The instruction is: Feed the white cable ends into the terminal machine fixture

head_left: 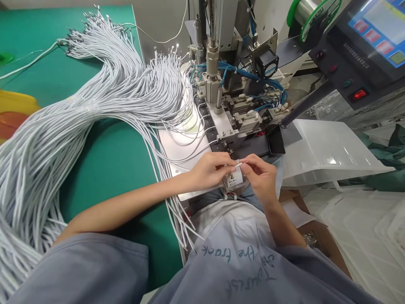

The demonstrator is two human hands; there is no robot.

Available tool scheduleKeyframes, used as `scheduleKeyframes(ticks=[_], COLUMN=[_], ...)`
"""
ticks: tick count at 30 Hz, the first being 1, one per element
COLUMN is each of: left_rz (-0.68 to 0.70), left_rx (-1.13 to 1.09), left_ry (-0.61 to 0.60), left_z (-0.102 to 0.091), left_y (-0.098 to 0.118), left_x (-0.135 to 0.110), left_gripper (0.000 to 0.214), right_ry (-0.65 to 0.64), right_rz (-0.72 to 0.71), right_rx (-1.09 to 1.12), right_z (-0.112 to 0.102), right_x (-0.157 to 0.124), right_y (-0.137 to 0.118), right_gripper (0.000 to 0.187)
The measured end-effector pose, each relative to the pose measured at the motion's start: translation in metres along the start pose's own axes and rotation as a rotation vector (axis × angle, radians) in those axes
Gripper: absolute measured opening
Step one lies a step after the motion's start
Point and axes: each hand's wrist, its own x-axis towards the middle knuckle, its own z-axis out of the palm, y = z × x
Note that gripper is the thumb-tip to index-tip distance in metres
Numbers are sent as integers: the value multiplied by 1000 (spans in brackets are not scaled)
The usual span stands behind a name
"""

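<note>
My left hand [218, 168] and my right hand [260, 172] meet at the front edge of a bench machine [221, 105]. Between their fingertips is the end of a thin white cable [238, 164]. The left fingers pinch it from one side, and the right thumb and fingers close on its tip, which they partly hide. Just below them sits a small clear box [234, 179] with a white label. Left of the machine, a large bundle of white cables [126, 93] lies across the bench, and several loose ones run to the machine's front plates.
A green mat [117, 169] covers the bench under the cables. On the right stand a control panel [357, 63] with a lit screen, a solder wire spool [311, 17] and a translucent white tray [335, 147]. A yellow container [19, 103] is at the far left.
</note>
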Motion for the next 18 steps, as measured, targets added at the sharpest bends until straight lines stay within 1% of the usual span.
scheduleKeyframes(ticks=[5, 8, 11, 13, 18], left_rz=[43, 110, 156, 160, 178], left_rx=[106, 237, 359, 393, 432], left_ry=[-27, -37, -23, -19, 4], left_z=[-3, -2, 0, 2, 5], left_y=[-3, -6, -7, -6, -3], left_x=[0, -1, -1, -2, -4], left_gripper=[23, 24, 24, 26, 28], right_ry=[-32, -91, -128, -91, 83], right_rz=[-51, -43, -36, -30, 47], right_rx=[-139, -222, -237, -194, -71], right_z=[-3, -8, -10, -7, 10], right_x=[5, 9, 11, 10, 0], right_y=[-1, -3, -5, -4, 0], right_gripper=[13, 15, 15, 14, 17])
